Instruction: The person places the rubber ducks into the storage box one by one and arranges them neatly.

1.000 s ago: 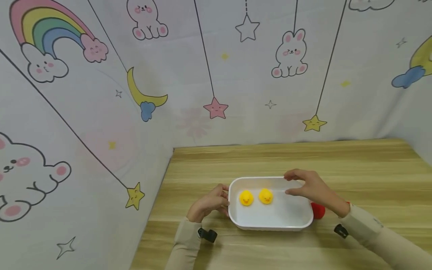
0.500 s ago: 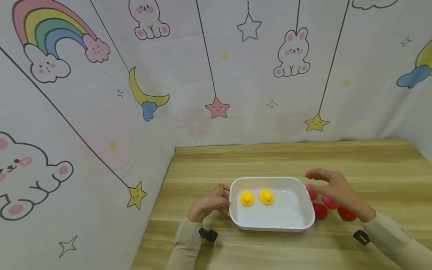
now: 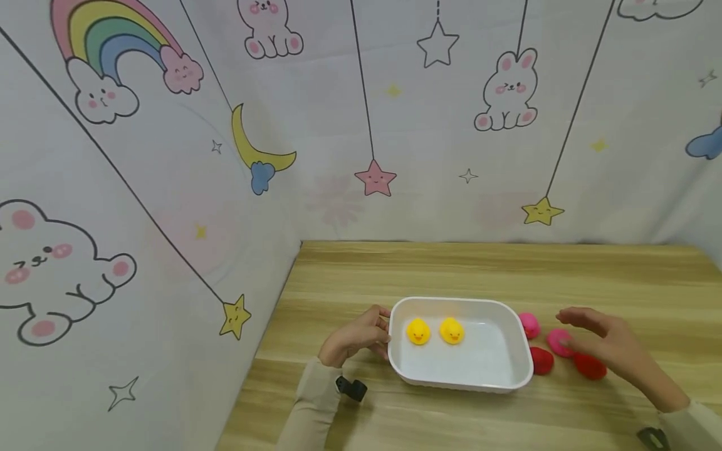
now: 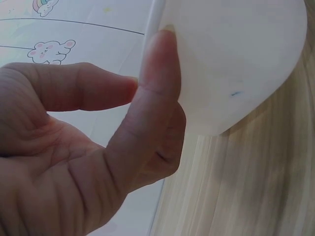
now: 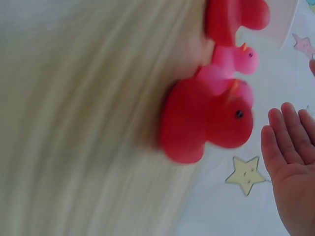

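Note:
A white plastic bin stands on the table with two yellow rubber ducks in its left half. My left hand touches the bin's left end; in the left wrist view its fingertips lie at the rim and outer wall. Past the bin's right end sit two pink rubber ducks and two red rubber ducks. Above the outermost red duck my right hand spreads thumb and fingers, holding nothing. Its straight fingers show beside the red duck in the right wrist view.
The wood-grain table reaches back to a white cloth printed with bunnies, stars and a rainbow. More of this cloth rises along the table's left edge. A dark wrist strap mount sits on the left sleeve.
My right hand has moved rightward from over the bin to over the ducks beside it, uncovering them. The left hand stays at the bin's end. The head view has shifted slightly.

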Motion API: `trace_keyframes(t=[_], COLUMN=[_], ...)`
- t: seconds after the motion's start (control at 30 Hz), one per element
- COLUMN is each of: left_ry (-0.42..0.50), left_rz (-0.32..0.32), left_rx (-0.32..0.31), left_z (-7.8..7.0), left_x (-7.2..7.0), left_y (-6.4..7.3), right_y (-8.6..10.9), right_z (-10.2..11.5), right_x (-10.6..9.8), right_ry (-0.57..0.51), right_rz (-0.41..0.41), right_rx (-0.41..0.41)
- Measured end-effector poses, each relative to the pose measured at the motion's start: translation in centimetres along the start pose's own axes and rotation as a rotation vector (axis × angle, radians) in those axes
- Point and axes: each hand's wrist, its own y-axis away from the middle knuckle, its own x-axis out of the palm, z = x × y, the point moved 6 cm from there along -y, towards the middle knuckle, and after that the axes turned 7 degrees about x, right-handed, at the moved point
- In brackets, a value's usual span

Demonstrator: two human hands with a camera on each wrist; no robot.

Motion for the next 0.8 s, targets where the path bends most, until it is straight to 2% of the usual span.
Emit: trace_keyframes(t=[0.2, 0.47, 0.63, 0.8], left_ry=[-0.011, -0.009, 0.003, 0.000], left_rz=[-0.011, -0.017, -0.018, -0.017], left_rx=[0.007, 0.000, 0.003, 0.011], left_z=[-0.1, 0.1, 0.4, 0.2], left_x=[-0.4, -0.4, -0.1, 0.1], left_y=[-0.2, 0.1, 0.3, 0.2], right_y=[1.1, 2.7, 3.5, 3.4], right_z=[-1.7, -3.5, -4.6, -4.6], right_x=[-1.0, -1.1, -0.5, -0.6], right_ry=[-0.005, 0.060, 0.049, 0.081], right_rz=[-0.026, -0.016, -0.007, -0.038], right_rx=[0.000, 0.010, -0.032, -0.123])
